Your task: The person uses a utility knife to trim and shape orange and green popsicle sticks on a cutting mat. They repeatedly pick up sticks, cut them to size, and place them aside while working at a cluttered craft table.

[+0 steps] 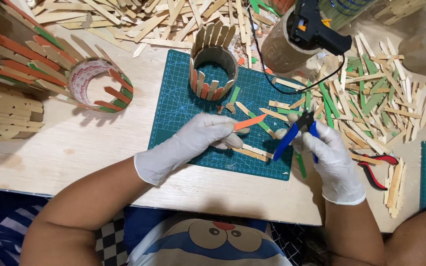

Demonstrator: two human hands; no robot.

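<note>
While stick-covered rolls (13, 54) and a tape ring w/ orange/green sticks (99, 84) sit far left, the gloved left hand (200, 138) pinches an orange stick (249, 121) btwn fingertips, over the green cutting mat (178, 106). Behind it: cardboard ring w/ sticks (214, 63). Right hand (329, 152) is curled around blue-handled cutters (297, 132), tips just beside the stick's end. Farther right: glue gun (314, 24), loose stick pile (375, 93), red pliers (376, 170).

right palm (334, 160) hides blue cutter (292, 134) handles' ends.
</note>
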